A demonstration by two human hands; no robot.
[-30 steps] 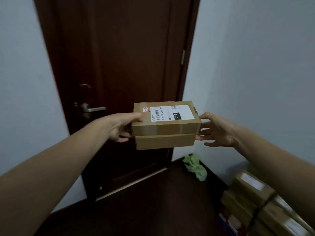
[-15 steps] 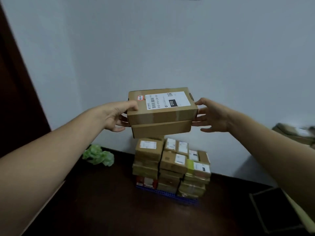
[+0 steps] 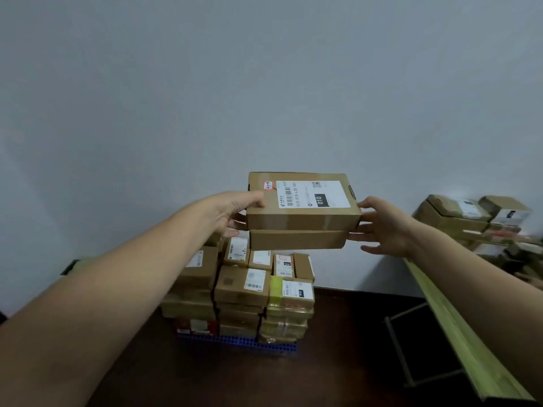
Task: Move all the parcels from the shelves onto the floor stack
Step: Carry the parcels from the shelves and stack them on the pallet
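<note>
1. I carry two boxes in the air above the floor stack (image 3: 244, 289), clear of it. The top box (image 3: 302, 201) sits on the lower box (image 3: 296, 239).
2. My left hand (image 3: 235, 212) pinches the top box's end, thumb on its lid. My right hand (image 3: 382, 227) presses the other end with spread, nearly straight fingers.
3. The lower box seems held by squeeze alone, so if I ease the press it could slip out and drop.
4. The stack's top looks uneven, so a careless set-down may tilt the pair or knock a small parcel off.
5. More parcels wait on the shelf (image 3: 458, 318) to my right.
</note>
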